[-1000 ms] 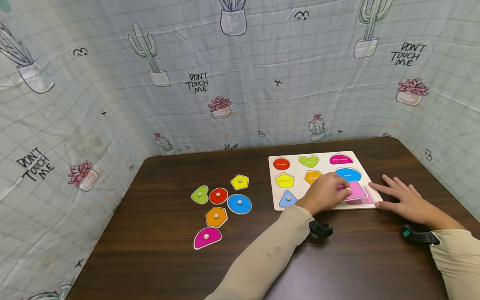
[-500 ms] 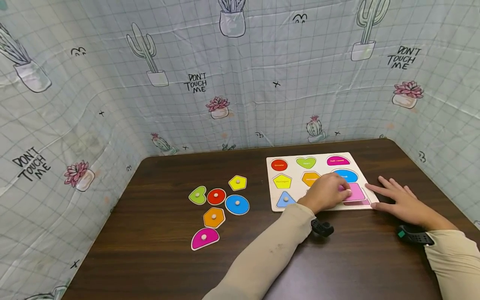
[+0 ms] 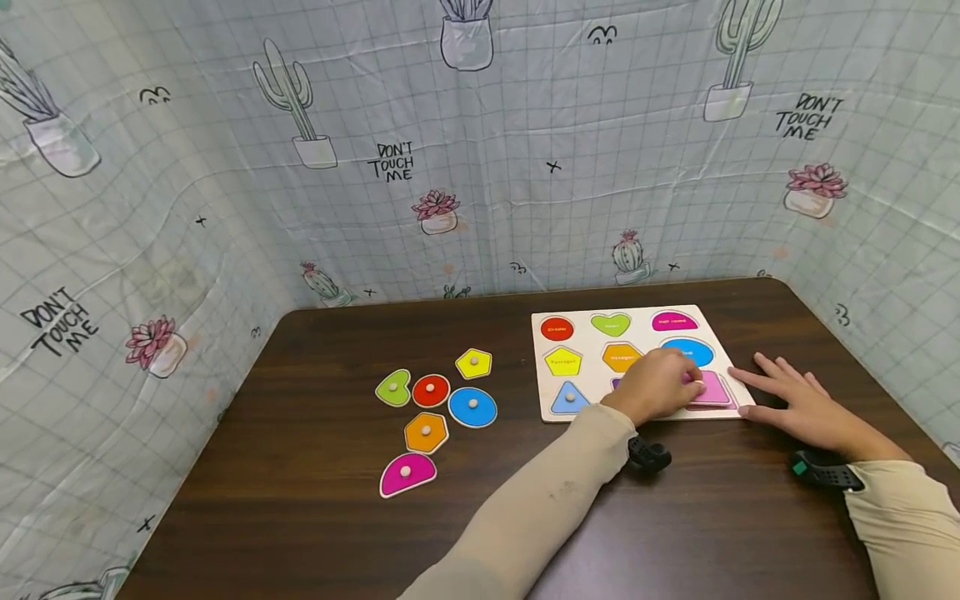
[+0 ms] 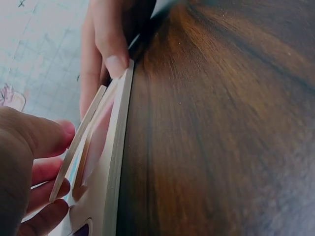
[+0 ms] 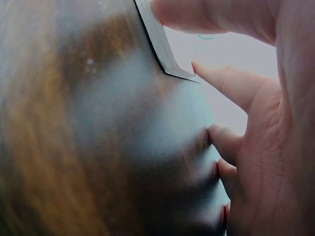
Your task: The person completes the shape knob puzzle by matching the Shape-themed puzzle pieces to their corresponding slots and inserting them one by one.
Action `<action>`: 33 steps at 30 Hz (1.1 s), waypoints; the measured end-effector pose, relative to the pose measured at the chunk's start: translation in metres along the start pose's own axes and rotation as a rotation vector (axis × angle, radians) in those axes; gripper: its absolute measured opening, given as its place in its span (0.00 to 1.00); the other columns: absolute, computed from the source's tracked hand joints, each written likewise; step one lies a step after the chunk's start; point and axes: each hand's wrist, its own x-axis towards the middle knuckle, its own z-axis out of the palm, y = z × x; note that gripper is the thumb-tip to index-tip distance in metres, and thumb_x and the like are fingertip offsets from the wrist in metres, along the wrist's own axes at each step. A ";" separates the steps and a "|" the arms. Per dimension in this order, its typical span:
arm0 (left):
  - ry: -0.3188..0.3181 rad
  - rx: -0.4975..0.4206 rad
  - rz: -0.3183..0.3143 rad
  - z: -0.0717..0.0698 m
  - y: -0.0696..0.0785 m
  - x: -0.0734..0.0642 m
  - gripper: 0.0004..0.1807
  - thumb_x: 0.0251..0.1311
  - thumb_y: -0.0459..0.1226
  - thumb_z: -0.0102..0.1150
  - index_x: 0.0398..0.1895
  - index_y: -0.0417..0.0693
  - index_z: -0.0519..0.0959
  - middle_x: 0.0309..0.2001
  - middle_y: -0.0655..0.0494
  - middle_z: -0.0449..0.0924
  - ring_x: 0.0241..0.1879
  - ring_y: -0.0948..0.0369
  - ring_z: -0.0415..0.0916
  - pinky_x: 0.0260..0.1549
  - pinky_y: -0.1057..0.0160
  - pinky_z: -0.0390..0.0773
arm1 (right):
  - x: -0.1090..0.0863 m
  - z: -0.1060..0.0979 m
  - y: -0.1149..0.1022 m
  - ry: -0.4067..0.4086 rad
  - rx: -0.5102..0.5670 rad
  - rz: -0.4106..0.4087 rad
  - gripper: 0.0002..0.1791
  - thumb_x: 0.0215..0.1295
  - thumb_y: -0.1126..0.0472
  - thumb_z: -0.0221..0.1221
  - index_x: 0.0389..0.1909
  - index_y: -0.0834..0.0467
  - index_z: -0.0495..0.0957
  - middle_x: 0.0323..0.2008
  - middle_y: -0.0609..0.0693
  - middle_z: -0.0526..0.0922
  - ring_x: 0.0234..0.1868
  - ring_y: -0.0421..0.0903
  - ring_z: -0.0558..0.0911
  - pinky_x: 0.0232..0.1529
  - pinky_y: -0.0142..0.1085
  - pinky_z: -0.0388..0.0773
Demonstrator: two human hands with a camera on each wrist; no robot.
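Observation:
My left hand [image 3: 654,385] pinches the knob of a pink four-sided puzzle piece [image 3: 714,388] over the lower right corner of a white wooden puzzle board [image 3: 589,343]. In the left wrist view the piece [image 4: 78,141] is seen edge-on, tilted over a pink recess [image 4: 100,140] of its own colour. Fingers spread, my right hand [image 3: 810,410] lies at the board's right edge. Its thumb [image 4: 112,49] touches the board's corner in the left wrist view. A blue triangle piece [image 3: 569,398] with a knob sits at the board's lower left. My left hand partly covers the bottom row.
Left of the board, loose knobbed pieces lie on the dark wooden table [image 3: 300,533]: a green heart [image 3: 393,393], red circle [image 3: 437,397], yellow pentagon [image 3: 480,368], blue oval [image 3: 482,413], orange hexagon [image 3: 431,440] and magenta half round [image 3: 414,481]. A printed cloth [image 3: 480,108] hangs behind.
The pink piece in my left hand has come lower and shifted slightly over its recess, covering more of it. My right hand stays at the board's edge; the loose pieces have not moved.

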 end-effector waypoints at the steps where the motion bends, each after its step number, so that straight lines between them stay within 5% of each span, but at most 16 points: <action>1: -0.007 0.006 -0.003 0.001 0.001 0.000 0.12 0.65 0.53 0.62 0.46 0.66 0.88 0.40 0.75 0.83 0.42 0.75 0.73 0.46 0.78 0.70 | -0.001 0.001 0.000 -0.001 0.003 0.000 0.38 0.69 0.48 0.60 0.74 0.62 0.62 0.72 0.79 0.47 0.73 0.77 0.35 0.64 0.73 0.23; 16: 0.056 0.164 0.153 0.011 0.004 -0.002 0.11 0.67 0.52 0.59 0.45 0.66 0.87 0.37 0.73 0.80 0.38 0.73 0.72 0.41 0.77 0.71 | -0.005 0.004 0.003 0.003 0.007 0.014 0.38 0.69 0.47 0.60 0.73 0.62 0.63 0.72 0.78 0.48 0.73 0.77 0.36 0.64 0.73 0.24; 33: 0.065 0.204 0.163 0.008 0.005 0.002 0.12 0.67 0.53 0.59 0.47 0.67 0.87 0.40 0.73 0.82 0.41 0.72 0.73 0.43 0.76 0.73 | 0.001 -0.003 -0.002 0.013 0.012 0.017 0.39 0.68 0.46 0.61 0.73 0.62 0.64 0.72 0.78 0.48 0.73 0.77 0.37 0.64 0.73 0.25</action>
